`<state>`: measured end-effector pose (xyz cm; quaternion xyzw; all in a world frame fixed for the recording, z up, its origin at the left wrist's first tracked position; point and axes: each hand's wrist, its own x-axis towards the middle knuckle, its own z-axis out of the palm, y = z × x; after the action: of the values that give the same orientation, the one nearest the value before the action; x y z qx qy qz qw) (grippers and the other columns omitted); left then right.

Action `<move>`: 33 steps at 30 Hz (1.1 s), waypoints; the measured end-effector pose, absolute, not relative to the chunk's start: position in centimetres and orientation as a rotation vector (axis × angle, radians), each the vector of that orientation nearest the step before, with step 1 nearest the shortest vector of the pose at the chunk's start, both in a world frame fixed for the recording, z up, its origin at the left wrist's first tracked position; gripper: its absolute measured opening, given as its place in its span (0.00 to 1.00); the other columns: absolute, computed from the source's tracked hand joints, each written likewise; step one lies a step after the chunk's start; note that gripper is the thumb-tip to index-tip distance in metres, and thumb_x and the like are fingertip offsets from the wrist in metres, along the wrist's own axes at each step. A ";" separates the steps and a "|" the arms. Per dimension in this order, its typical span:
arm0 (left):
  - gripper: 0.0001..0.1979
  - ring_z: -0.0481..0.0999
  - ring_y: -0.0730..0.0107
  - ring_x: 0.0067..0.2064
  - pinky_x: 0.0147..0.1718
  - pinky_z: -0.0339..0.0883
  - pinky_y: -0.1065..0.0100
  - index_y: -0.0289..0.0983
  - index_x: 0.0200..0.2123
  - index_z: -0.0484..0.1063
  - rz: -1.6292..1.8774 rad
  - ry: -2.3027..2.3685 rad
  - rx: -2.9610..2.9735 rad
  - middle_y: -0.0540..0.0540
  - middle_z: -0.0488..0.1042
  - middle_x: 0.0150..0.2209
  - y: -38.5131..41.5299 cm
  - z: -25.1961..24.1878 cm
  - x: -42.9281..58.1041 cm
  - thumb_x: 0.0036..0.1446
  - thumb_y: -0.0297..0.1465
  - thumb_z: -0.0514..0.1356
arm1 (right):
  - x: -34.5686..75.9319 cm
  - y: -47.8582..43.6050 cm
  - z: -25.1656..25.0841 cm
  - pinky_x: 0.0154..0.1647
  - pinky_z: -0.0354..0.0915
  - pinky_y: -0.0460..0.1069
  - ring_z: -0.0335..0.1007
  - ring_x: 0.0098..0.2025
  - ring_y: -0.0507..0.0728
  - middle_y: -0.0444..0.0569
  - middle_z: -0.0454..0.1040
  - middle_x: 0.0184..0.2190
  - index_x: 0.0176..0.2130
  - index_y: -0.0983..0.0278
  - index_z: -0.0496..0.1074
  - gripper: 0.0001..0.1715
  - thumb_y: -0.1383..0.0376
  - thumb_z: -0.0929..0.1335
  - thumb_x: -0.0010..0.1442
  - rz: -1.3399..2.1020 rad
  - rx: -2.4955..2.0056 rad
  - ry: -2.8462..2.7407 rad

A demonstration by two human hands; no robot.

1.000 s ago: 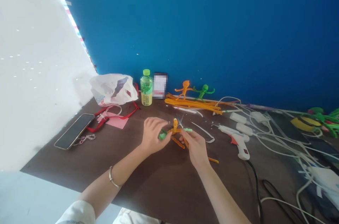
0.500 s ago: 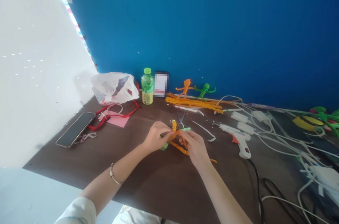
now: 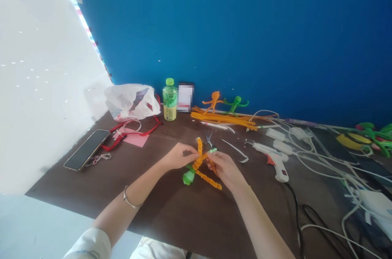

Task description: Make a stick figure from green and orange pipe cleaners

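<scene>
Between my hands is a small pipe-cleaner figure [image 3: 198, 162] with coiled orange limbs and a green head [image 3: 188, 176] pointing down towards me. One coiled limb sticks up away from me; another reaches out to the lower right. My left hand [image 3: 180, 156] pinches the figure at its middle between thumb and fingertip. My right hand [image 3: 225, 167] is closed on an orange pipe cleaner [image 3: 212, 165] running from the figure, part of it hidden by the fingers. Just beyond lie scissors [image 3: 209, 138], blades pointing away, their handles partly covered by the right hand.
A white glue gun [image 3: 272, 159] lies on the right, near tangled cables and white adapters [image 3: 282, 147]. Orange pipe cleaners [image 3: 223, 118], two finished figures [image 3: 235, 105] and a bottle [image 3: 170, 102] line the blue wall. A phone [image 3: 87, 149] and plastic bag [image 3: 131, 102] are left.
The figure has turned, so its green head and coiled limbs show more fully. My left fingers have shifted up off the head. The orange tail beyond my right wrist is now mostly hidden.
</scene>
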<state>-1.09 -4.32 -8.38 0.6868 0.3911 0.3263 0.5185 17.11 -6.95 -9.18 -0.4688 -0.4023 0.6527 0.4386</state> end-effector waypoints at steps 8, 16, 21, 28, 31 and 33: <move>0.10 0.68 0.74 0.25 0.27 0.63 0.74 0.33 0.27 0.74 0.790 0.865 1.485 0.46 0.72 0.25 -4.0 -9.5 -1.0 0.47 0.35 0.59 | 16.6 -7.1 -9.2 0.24 0.54 0.45 0.58 0.21 0.48 0.41 0.64 0.17 0.22 0.65 0.70 0.14 0.57 0.72 0.44 1.549 -1.150 -1.019; 0.13 0.69 0.74 0.25 0.26 0.63 0.73 0.32 0.27 0.73 0.800 0.874 1.354 0.46 0.72 0.24 -4.1 -9.9 -0.7 0.45 0.38 0.60 | 16.4 -7.2 -9.3 0.25 0.55 0.45 0.59 0.22 0.49 0.42 0.65 0.18 0.24 0.65 0.70 0.14 0.56 0.71 0.45 1.415 -1.211 -1.066; 0.15 0.69 0.73 0.25 0.26 0.63 0.72 0.30 0.28 0.73 0.784 0.949 1.391 0.45 0.73 0.24 -3.9 -10.0 -0.6 0.46 0.38 0.60 | 16.5 -7.0 -9.5 0.22 0.53 0.45 0.56 0.21 0.48 0.41 0.63 0.18 0.25 0.65 0.68 0.14 0.57 0.71 0.46 1.443 -1.186 -1.065; 0.12 0.69 0.74 0.25 0.26 0.63 0.74 0.31 0.28 0.75 0.822 1.031 1.611 0.46 0.74 0.26 -4.2 -9.0 -0.5 0.47 0.35 0.58 | 16.0 -7.5 -9.0 0.20 0.48 0.45 0.51 0.19 0.47 0.38 0.59 0.16 0.22 0.66 0.66 0.18 0.56 0.73 0.40 1.338 -1.335 -1.142; 0.12 0.70 0.74 0.26 0.26 0.63 0.74 0.31 0.28 0.74 0.821 1.042 1.535 0.46 0.74 0.25 -4.1 -9.3 -0.4 0.46 0.36 0.59 | 15.9 -7.6 -8.7 0.19 0.48 0.45 0.50 0.18 0.47 0.38 0.58 0.15 0.23 0.65 0.67 0.17 0.55 0.72 0.40 1.339 -1.347 -1.156; 0.13 0.70 0.74 0.26 0.26 0.64 0.73 0.31 0.28 0.73 0.804 1.022 1.455 0.45 0.74 0.25 -4.0 -9.6 -0.4 0.45 0.36 0.60 | 15.9 -7.6 -8.6 0.19 0.47 0.45 0.49 0.18 0.46 0.38 0.58 0.15 0.23 0.65 0.68 0.17 0.55 0.73 0.40 1.380 -1.327 -1.142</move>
<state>-0.39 -3.97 -9.65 0.6176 0.4337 0.3410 0.5606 15.92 -7.64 -8.57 -0.5344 -0.4598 0.5557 0.4407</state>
